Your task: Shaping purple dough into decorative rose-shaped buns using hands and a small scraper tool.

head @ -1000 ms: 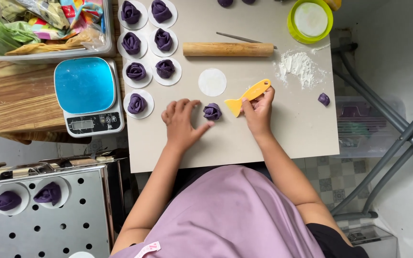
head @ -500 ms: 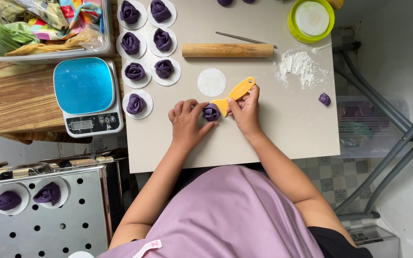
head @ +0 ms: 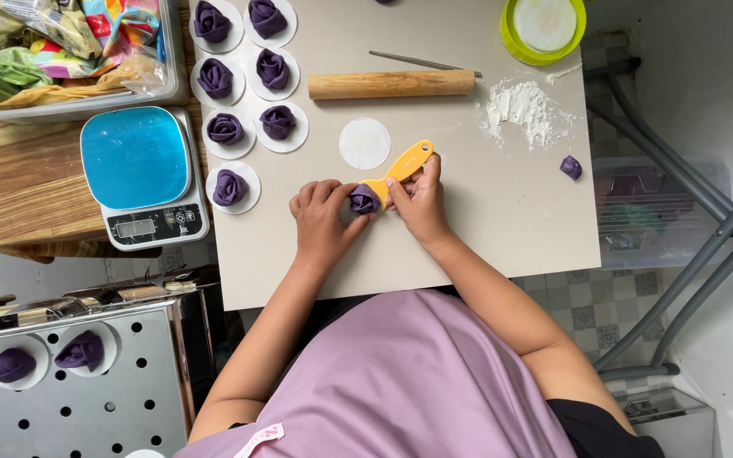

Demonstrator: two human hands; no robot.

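A purple rose-shaped dough piece (head: 363, 200) sits on the pale work board (head: 502, 229) between both hands. My left hand (head: 322, 222) cups it from the left with fingertips touching it. My right hand (head: 417, 199) grips a yellow plastic scraper (head: 404, 168), whose blade end meets the dough. A bare white paper round (head: 364, 142) lies just beyond the scraper.
Several finished purple dough roses on white rounds (head: 252, 93) line the board's left part. A wooden rolling pin (head: 390, 84), thin metal stick (head: 424, 61), flour pile (head: 521, 108), small dough lump (head: 571, 167) and green-rimmed container (head: 543, 25) lie behind. A blue kitchen scale (head: 139, 174) and perforated steamer tray (head: 69, 399) stand left.
Both hands have closed in on the dough piece. The right hand has swung the scraper so that its blade sits against the dough, and the left fingers now cup it.
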